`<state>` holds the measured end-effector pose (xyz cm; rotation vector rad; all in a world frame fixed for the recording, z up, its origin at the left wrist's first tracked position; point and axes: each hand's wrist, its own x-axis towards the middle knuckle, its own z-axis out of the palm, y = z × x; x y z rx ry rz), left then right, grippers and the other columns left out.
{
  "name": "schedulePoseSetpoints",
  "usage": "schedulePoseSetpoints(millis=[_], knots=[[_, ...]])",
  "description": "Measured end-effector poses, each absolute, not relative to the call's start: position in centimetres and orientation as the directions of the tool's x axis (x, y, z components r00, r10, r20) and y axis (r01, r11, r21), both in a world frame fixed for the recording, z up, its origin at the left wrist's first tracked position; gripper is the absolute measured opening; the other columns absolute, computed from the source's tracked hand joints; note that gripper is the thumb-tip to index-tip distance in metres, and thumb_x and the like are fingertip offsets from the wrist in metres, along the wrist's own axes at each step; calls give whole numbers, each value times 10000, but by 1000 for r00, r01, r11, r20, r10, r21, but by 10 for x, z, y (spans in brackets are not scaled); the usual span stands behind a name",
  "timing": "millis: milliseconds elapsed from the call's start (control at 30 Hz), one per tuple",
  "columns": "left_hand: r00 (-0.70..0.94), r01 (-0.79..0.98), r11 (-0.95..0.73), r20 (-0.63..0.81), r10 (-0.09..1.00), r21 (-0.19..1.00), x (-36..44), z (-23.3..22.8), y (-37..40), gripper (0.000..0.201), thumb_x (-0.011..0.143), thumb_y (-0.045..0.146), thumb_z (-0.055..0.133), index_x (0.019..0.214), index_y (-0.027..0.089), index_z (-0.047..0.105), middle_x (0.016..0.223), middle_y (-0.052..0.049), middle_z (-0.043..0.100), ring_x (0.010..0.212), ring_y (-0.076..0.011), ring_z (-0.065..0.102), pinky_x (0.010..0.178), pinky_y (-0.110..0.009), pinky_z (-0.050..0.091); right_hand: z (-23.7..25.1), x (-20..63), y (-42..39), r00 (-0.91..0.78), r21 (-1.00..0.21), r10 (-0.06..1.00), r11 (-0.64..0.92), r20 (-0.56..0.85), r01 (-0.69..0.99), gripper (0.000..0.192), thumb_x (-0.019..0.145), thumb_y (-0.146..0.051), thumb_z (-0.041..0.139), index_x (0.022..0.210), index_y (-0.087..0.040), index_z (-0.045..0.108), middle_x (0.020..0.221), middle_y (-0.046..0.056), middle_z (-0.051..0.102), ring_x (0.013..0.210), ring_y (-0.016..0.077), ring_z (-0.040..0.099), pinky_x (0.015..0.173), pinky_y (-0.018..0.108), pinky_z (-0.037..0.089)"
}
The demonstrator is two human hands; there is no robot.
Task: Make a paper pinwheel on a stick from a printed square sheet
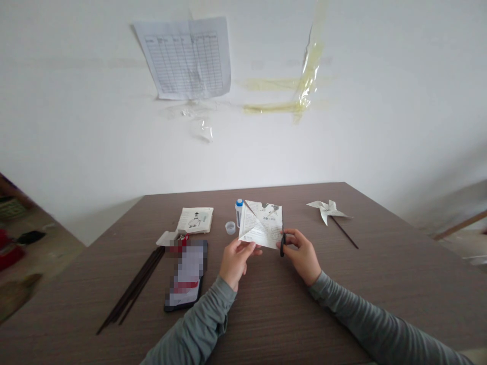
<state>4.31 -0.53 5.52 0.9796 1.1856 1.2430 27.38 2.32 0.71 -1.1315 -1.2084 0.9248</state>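
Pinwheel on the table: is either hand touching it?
No, the finished pinwheel lies apart at the right, while the left hand holds a printed paper sheet and the right hand holds scissors.

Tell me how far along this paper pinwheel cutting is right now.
One finished pinwheel on its stick lies at the table's far right. In hand: the left hand pinches a printed paper square already creased along its diagonals, while the right hand holds scissors at its edge. Seemingly left: cutting, folding, gluing; spare sticks and an uncapped glue bottle wait.

Printed paper square [262, 224], diagonally creased, held upright above table; black scissors [282, 245] at its edge.
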Motion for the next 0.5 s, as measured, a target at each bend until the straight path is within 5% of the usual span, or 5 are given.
schedulePoseSetpoints(millis=[500], knots=[[-79, -140, 108, -120, 990, 984, 39, 57, -3, 472, 722, 527, 1086, 942, 222, 799, 934, -92, 915, 812, -296, 954, 390, -173, 302, 12, 279, 26, 96, -977, 972, 214, 213, 3, 470, 729, -509, 1023, 1094, -280, 836, 776, 5, 835, 763, 290, 787, 754, 441, 701]])
